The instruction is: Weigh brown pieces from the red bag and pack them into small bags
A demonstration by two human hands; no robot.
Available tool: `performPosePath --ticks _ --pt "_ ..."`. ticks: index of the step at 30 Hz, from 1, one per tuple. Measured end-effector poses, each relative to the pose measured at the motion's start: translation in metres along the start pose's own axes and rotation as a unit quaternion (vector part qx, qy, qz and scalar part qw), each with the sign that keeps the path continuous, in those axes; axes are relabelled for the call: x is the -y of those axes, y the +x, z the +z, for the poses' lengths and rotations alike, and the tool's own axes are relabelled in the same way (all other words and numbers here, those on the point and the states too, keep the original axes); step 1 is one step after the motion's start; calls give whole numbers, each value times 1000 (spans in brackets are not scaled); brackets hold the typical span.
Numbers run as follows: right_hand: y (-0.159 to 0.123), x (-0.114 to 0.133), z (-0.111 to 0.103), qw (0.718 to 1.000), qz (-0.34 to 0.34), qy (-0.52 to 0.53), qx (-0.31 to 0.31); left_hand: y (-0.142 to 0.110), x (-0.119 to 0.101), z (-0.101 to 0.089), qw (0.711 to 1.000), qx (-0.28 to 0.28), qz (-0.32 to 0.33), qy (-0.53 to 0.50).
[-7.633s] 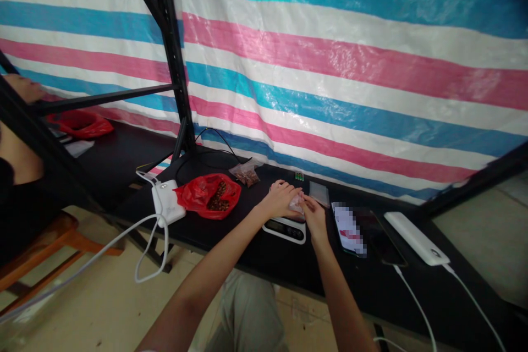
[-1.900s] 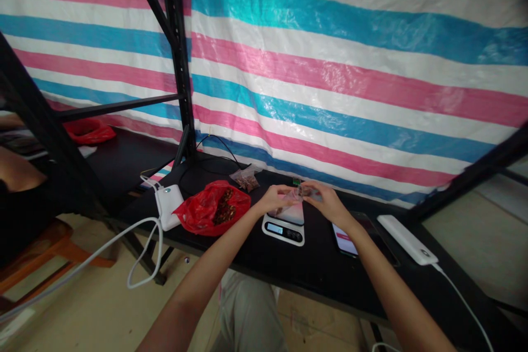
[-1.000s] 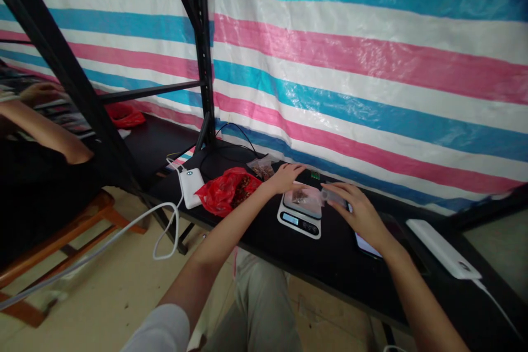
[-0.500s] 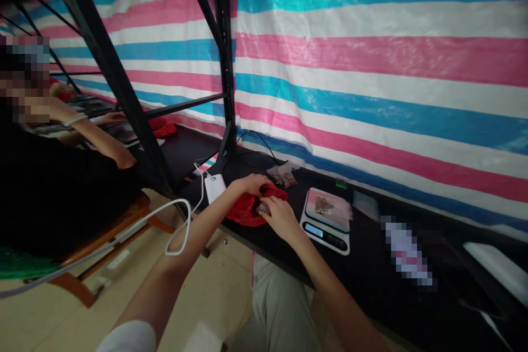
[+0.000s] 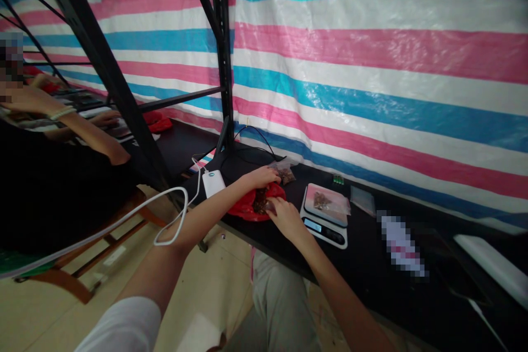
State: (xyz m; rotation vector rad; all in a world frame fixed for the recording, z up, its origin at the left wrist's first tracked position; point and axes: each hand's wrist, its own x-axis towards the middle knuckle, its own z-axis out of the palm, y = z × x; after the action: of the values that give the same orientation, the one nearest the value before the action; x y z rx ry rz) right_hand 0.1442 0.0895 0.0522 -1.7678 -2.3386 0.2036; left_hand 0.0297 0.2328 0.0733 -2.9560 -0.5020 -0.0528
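Note:
A red plastic bag (image 5: 243, 207) lies open on the black table, with small brown pieces (image 5: 260, 201) inside. My left hand (image 5: 266, 176) reaches over its far rim, fingers bent down on the red plastic; the fingertips are close to a clear packet (image 5: 285, 171) of brown bits. At the bag's right side, my right hand (image 5: 286, 216) has its fingers closed at the opening. Something small and pale shows at those fingertips, too small to name. Right of that hand stands a kitchen scale (image 5: 325, 235) with a lit display, carrying a clear bag of brown pieces (image 5: 322, 200).
A white power bank (image 5: 213, 183) with a white cable sits left of the bag. Green batteries (image 5: 338, 180), clear bags (image 5: 363, 201) and a white object (image 5: 493, 264) lie rightward. A black metal post (image 5: 223, 49) rises behind. Another person (image 5: 61, 187) sits at left.
My left hand has shifted right along the bag's far rim, towards the clear packet. The opening shows more of the brown pieces. My right hand has moved slightly right. The view has shifted a little.

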Motion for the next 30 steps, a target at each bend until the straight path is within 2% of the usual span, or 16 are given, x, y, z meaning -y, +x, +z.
performPosePath --ticks 3,9,14,21,25,30 --pt "0 -2 -1 1000 -3 -1 -4 1 1 -4 999 21 -2 -39" --pt "-1 0 0 1000 -9 -7 -15 8 -8 -12 988 48 -126 -69" --pt "-2 14 2 999 -20 -19 -38 10 -7 -13 981 68 -160 -88" --pt "3 21 -8 998 53 -24 20 -3 7 -18 955 155 -221 -122" --pt "7 23 -18 996 52 -49 54 -8 7 -20 946 175 -241 -127" --pt "10 35 -27 993 67 -74 59 -11 4 -18 937 178 -271 -134"
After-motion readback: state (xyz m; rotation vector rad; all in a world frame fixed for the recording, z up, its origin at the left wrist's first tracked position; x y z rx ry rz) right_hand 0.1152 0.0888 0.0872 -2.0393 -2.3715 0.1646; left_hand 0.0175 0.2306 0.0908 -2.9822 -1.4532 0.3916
